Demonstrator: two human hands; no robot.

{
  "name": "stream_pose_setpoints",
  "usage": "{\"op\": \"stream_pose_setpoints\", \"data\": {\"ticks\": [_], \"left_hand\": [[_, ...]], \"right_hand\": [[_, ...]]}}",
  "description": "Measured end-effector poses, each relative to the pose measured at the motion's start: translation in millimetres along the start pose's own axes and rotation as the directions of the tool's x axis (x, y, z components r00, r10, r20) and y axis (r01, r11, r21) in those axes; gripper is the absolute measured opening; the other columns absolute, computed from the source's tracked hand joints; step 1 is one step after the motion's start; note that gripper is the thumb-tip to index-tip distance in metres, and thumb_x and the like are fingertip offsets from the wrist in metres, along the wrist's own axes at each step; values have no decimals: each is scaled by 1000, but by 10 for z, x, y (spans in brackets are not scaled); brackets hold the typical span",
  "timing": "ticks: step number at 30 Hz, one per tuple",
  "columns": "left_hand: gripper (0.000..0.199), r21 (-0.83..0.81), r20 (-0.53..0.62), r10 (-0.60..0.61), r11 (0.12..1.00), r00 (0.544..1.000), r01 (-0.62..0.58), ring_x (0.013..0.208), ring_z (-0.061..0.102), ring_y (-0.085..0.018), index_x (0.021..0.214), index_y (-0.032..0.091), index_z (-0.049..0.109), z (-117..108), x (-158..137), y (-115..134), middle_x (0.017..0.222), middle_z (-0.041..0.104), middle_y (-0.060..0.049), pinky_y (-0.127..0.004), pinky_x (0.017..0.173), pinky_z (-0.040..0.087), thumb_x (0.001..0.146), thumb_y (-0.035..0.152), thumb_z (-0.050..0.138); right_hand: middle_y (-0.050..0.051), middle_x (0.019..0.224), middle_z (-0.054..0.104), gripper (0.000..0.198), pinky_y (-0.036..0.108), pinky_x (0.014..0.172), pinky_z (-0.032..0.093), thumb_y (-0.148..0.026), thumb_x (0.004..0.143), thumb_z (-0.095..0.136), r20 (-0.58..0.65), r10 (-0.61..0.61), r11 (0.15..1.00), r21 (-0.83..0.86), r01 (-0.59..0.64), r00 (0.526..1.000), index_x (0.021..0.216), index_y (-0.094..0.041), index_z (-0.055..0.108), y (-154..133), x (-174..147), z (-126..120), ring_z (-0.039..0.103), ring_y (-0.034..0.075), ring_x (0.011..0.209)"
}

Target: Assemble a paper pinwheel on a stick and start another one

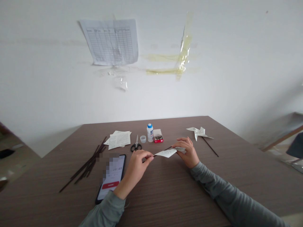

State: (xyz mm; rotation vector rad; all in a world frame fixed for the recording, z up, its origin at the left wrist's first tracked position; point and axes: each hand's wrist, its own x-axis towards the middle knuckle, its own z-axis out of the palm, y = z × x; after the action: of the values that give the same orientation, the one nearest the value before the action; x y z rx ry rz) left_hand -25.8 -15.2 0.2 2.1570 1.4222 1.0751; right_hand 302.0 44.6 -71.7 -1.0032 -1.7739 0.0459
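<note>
My left hand (pixel 139 164) is closed, its thumb and fingertips pinching one end of a thin dark stick (pixel 169 148). Part of that stick is hidden behind a folded paper pinwheel (pixel 167 153) covered in handwriting or print. The pinwheel is gripped by my right hand (pixel 188 153), with the fingers bent over its right side. Where the stick meets the paper cannot be made out. Beyond my left hand lie black-handled scissors (pixel 136 146). On the right, a second paper pinwheel (pixel 199 132) rests on the table with its own dark stick (pixel 211 148).
Behind my hands stand a blue-capped white bottle (pixel 150 134), a small clear cup (pixel 143 139) and a red box (pixel 158 140) of small metallic pieces. Paper squares (pixel 119 139), several dark sticks (pixel 88 162) and a phone (pixel 111 176) lie on the table's left (pixel 151 195).
</note>
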Motion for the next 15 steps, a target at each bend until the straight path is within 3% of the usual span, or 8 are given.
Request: {"op": "stream_pose_setpoints", "data": {"ticks": [9,15], "left_hand": [[13,0,-9,27,1000,1000,-27,101,92,-32,102,31,102,5,0,-47,101,98,-6,-46,105,70,107,20,96],[18,12,0,15,1000,1000,-15,102,93,-32,100,31,102,-5,8,-19,101,98,-6,-45,104,69,105,14,97]], "right_hand": [[9,112,101,15,82,140,55,-34,108,89,8,-18,1000,-4,18,1000,113,-39,103,-10,15,-16,89,43,127],[9,108,99,13,81,135,59,-36,109,91,22,-20,1000,2,20,1000,111,-39,104,2,28,-31,88,44,127]]}}
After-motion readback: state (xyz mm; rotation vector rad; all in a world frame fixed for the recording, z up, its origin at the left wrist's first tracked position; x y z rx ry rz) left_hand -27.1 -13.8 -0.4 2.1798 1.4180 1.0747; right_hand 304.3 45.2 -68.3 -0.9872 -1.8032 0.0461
